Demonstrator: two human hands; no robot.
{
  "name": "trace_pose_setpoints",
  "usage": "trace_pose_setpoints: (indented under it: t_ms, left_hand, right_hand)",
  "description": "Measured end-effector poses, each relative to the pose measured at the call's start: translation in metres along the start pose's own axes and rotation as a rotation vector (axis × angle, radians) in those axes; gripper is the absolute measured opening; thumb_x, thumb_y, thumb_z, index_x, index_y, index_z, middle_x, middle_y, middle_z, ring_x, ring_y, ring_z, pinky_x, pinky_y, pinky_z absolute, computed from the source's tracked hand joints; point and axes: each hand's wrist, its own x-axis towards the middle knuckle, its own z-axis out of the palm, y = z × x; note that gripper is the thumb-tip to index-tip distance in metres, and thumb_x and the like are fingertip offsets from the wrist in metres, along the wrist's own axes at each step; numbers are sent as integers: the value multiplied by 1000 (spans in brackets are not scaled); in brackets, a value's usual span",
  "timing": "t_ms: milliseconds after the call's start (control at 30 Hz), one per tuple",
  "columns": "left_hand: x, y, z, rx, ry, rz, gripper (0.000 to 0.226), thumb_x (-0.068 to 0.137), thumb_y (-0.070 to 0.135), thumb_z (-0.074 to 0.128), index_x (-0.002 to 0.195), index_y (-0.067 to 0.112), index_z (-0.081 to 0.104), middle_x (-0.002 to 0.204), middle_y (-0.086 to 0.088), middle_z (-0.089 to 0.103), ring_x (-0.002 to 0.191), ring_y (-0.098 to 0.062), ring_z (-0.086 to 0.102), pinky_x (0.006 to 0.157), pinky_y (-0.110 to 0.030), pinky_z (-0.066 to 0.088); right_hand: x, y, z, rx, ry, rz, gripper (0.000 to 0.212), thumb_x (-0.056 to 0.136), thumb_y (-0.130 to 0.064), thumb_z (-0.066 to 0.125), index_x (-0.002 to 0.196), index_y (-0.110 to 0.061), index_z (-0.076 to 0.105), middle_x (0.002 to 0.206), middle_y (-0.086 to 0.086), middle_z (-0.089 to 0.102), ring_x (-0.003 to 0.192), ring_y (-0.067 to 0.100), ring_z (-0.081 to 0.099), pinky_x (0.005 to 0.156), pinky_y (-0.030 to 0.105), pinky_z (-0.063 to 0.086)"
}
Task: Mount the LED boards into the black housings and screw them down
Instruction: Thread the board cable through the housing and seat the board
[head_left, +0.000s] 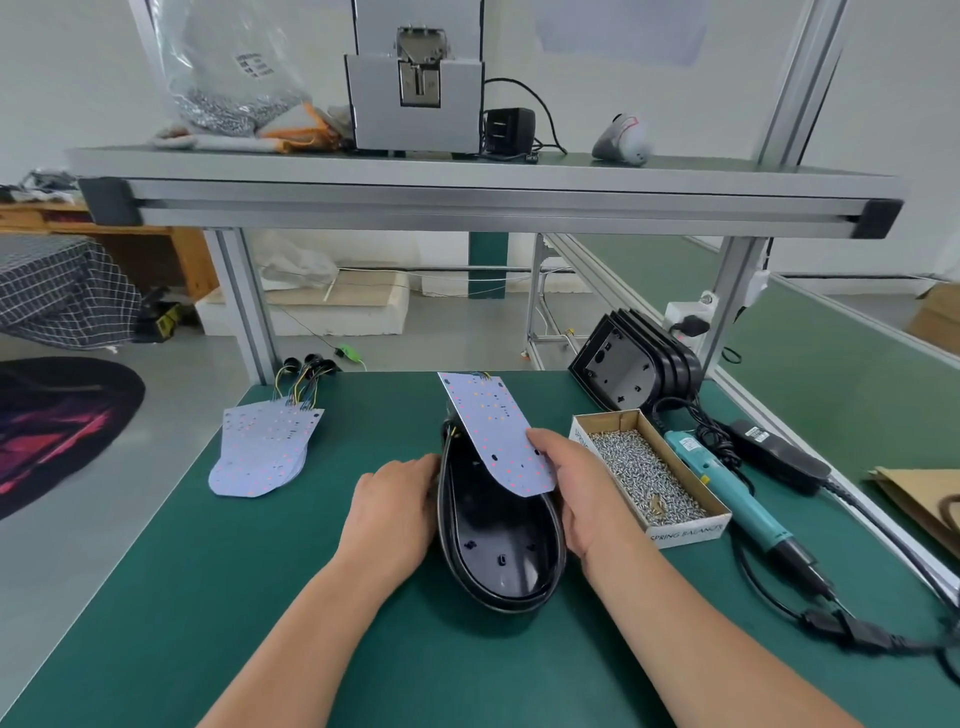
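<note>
Observer: Surface, green mat. One black housing at centre, open side up.

Recorder: Spares?

Observer: Stack of housings on edge, far right. Pile of boards far left, wires trailing back.

Recorder: Board in work?

Observer: LED board tilted over the housing's far end, hiding that part of the cavity. Right hand pinches its near right edge; left hand grips the housing's left rim.

Recorder: Right side?

Observer: Screw box just beside right hand; screwdriver beyond it.
</note>
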Motion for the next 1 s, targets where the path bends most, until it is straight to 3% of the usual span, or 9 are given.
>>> trace_pose_setpoints:
  t_ms: [100, 167, 267, 367, 467, 567, 700, 867, 1000]
  left_hand:
    - [-2, -1, -1, -65, 37, 23, 12, 103, 19, 45, 103, 26, 54, 76, -1, 65, 76, -36, 57, 67, -43, 47]
    - [-1, -1, -6, -158, -43, -20, 22, 105, 16, 46, 118, 32, 54, 94, 3, 74, 88, -30, 63, 79, -42, 53]
    - [1, 2, -12, -233, -147, -38, 26, 93, 12, 38, 96, 21, 62, 93, 3, 70, 94, -25, 61, 95, -40, 49]
    - [2, 7, -17, -155, -265, -48, 25, 74, 21, 31, 78, 6, 51, 89, -14, 57, 93, -34, 54, 99, -41, 43]
    - [-3, 2, -20, -422, -336, -60, 44, 76, 40, 42, 89, 3, 60, 98, -13, 56, 99, -27, 56, 98, -44, 45]
    - [-13, 0, -26, -724, -440, -116, 59, 79, 68, 53, 94, 12, 64, 98, 5, 56, 96, -10, 55, 97, -36, 44]
    - [-11, 1, -28, -751, -518, -68, 64, 78, 69, 66, 103, 11, 74, 110, -6, 52, 107, -16, 55, 103, -34, 42]
    - [-11, 6, -29, -770, -474, -108, 41, 71, 56, 73, 64, 17, 67, 96, 0, 48, 92, -14, 50, 88, -34, 36]
    - [-9, 11, -23, -717, -403, -178, 36, 68, 46, 63, 57, 15, 48, 82, 9, 44, 70, -11, 40, 68, -33, 30]
  right_hand:
    - [1, -2, -3, 33, 4, 5, 29, 97, -26, 65, 85, -7, 84, 95, 21, 78, 70, 31, 75, 65, 34, 61]
    - [2, -3, -5, 39, 19, 8, 26, 97, -26, 65, 91, -6, 81, 94, 21, 78, 68, 31, 74, 61, 33, 60]
    - [3, -3, -7, 28, 42, -4, 25, 97, -24, 64, 99, -3, 77, 92, 21, 78, 67, 30, 74, 58, 31, 58]
    - [5, -2, -8, 10, 49, -5, 25, 97, -25, 64, 98, -3, 77, 91, 20, 78, 66, 29, 74, 59, 31, 58]
    - [6, -3, -10, -14, 61, -21, 27, 97, -25, 63, 101, -2, 78, 92, 20, 77, 68, 30, 73, 66, 33, 56]
    - [7, -4, -11, -15, 71, -42, 28, 97, -22, 62, 99, -1, 79, 93, 22, 77, 71, 32, 72, 73, 38, 54]
    - [5, -4, -10, -30, 83, -67, 26, 97, -21, 60, 93, -3, 78, 90, 20, 76, 68, 30, 71, 69, 35, 53]
    - [1, -4, -3, -162, 129, -207, 9, 87, -23, 62, 84, -15, 59, 78, 11, 52, 70, 22, 47, 67, 34, 35]
    - [2, -2, -3, -290, 148, -369, 37, 94, -14, 58, 71, -20, 30, 73, 6, 32, 65, 18, 30, 51, 26, 25]
